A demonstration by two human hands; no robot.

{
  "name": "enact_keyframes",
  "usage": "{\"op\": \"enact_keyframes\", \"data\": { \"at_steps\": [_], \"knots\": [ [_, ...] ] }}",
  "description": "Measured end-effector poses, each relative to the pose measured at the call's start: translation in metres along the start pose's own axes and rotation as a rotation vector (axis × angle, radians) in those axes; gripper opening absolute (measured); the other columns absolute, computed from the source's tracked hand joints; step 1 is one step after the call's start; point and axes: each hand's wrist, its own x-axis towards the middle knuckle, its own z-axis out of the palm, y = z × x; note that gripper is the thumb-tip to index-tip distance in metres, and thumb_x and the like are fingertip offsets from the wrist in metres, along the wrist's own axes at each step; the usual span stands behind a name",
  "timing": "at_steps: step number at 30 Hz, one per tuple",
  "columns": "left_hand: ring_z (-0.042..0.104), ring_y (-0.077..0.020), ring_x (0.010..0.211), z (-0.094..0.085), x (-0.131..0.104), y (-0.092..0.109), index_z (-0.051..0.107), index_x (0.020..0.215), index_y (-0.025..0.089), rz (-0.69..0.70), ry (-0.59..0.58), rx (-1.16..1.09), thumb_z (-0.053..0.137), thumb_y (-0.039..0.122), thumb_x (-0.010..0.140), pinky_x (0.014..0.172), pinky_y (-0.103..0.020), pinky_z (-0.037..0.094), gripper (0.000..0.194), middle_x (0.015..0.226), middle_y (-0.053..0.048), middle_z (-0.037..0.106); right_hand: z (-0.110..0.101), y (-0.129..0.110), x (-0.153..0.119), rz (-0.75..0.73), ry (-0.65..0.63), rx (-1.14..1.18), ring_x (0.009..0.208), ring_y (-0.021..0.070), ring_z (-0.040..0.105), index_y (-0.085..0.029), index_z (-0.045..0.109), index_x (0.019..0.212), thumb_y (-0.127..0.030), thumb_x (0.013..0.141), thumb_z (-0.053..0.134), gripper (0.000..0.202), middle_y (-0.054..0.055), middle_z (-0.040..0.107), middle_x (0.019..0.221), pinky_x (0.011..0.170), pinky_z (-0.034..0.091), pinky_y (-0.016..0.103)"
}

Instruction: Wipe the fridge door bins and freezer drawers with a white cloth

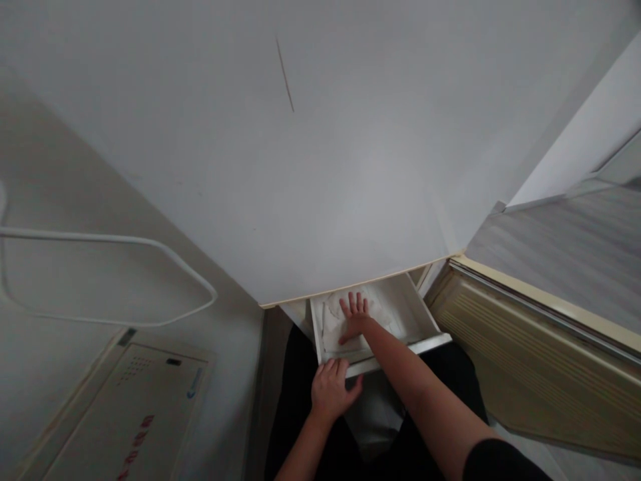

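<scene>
Right hand (pixel 354 323), fingers spread open, best presses the white material (pixel 331 332) evenly while the left hand (pixel 329 393), loosely open, steadies the drawer (pixel 431 343).

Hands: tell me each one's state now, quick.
Left hand: open, fingers over the drawer's edge, thumb apart.
Right hand: open, fingers spread, over the white sheet; contact unclear.
</scene>
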Motion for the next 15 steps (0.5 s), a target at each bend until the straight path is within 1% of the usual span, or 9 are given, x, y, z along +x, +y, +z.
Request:
{"op": "enact_keyframes", "data": {
  "at_steps": [3, 6, 8, 11, 13, 15],
  "knots": [
    [0.064, -0.0228, 0.080, -0.001, 0.001, 0.000, 0.060, 0.086, 0.022, 0.008, -0.003, 0.007, 0.064, 0.044, 0.086, 0.075, -0.037, 0.045, 0.023, 0.079, -0.003, 0.067, -0.005, 0.004, 0.001, 0.003, 0.006, 0.027, 0.143, 0.0404, -0.036, -0.024, -0.011, 0.161, -0.082, 0.053, 0.074, 0.150, 0.012, -0.035, 0.159, 0.116, -0.019, 0.060],
    [0.064, -0.0227, 0.079, -0.002, 0.001, -0.001, 0.060, 0.085, 0.021, 0.015, -0.010, 0.008, 0.064, 0.044, 0.087, 0.075, -0.037, 0.045, 0.023, 0.078, -0.003, 0.066, -0.013, 0.013, 0.004, 0.034, 0.043, 0.062, 0.147, 0.0379, -0.031, -0.031, -0.004, 0.162, -0.082, 0.063, 0.068, 0.132, 0.007, -0.028, 0.164, 0.118, -0.013, 0.060],
    [0.064, -0.0224, 0.079, -0.003, 0.001, -0.001, 0.060, 0.086, 0.021, 0.024, -0.013, -0.003, 0.063, 0.044, 0.087, 0.076, -0.037, 0.045, 0.023, 0.078, -0.002, 0.066, -0.019, 0.023, 0.005, 0.138, 0.105, 0.090, 0.150, 0.0377, -0.027, -0.030, -0.002, 0.163, -0.082, 0.071, 0.059, 0.121, 0.007, -0.024, 0.165, 0.119, -0.011, 0.059],
    [0.064, -0.0221, 0.080, -0.004, 0.001, -0.002, 0.060, 0.087, 0.021, 0.037, -0.021, -0.020, 0.062, 0.044, 0.089, 0.076, -0.037, 0.045, 0.023, 0.080, -0.002, 0.067, -0.023, 0.046, 0.005, 0.358, 0.217, 0.140, 0.151, 0.0390, -0.021, -0.021, -0.002, 0.163, -0.082, 0.081, 0.043, 0.112, 0.012, -0.020, 0.167, 0.121, -0.008, 0.055],
    [0.063, -0.0220, 0.080, -0.005, 0.001, -0.002, 0.060, 0.088, 0.021, 0.041, -0.026, -0.029, 0.061, 0.044, 0.090, 0.075, -0.037, 0.044, 0.023, 0.080, -0.002, 0.067, -0.022, 0.065, 0.003, 0.464, 0.262, 0.161, 0.152, 0.0390, -0.019, -0.020, -0.004, 0.163, -0.082, 0.082, 0.037, 0.110, 0.013, -0.020, 0.167, 0.122, -0.007, 0.053],
    [0.063, -0.0219, 0.079, -0.005, 0.001, -0.002, 0.060, 0.088, 0.021, 0.041, -0.024, -0.037, 0.062, 0.044, 0.089, 0.074, -0.037, 0.044, 0.023, 0.079, -0.002, 0.067, -0.020, 0.082, 0.000, 0.517, 0.276, 0.158, 0.153, 0.0378, -0.018, -0.022, -0.006, 0.163, -0.083, 0.082, 0.036, 0.109, 0.011, -0.021, 0.166, 0.122, -0.005, 0.053]
  ]
}}
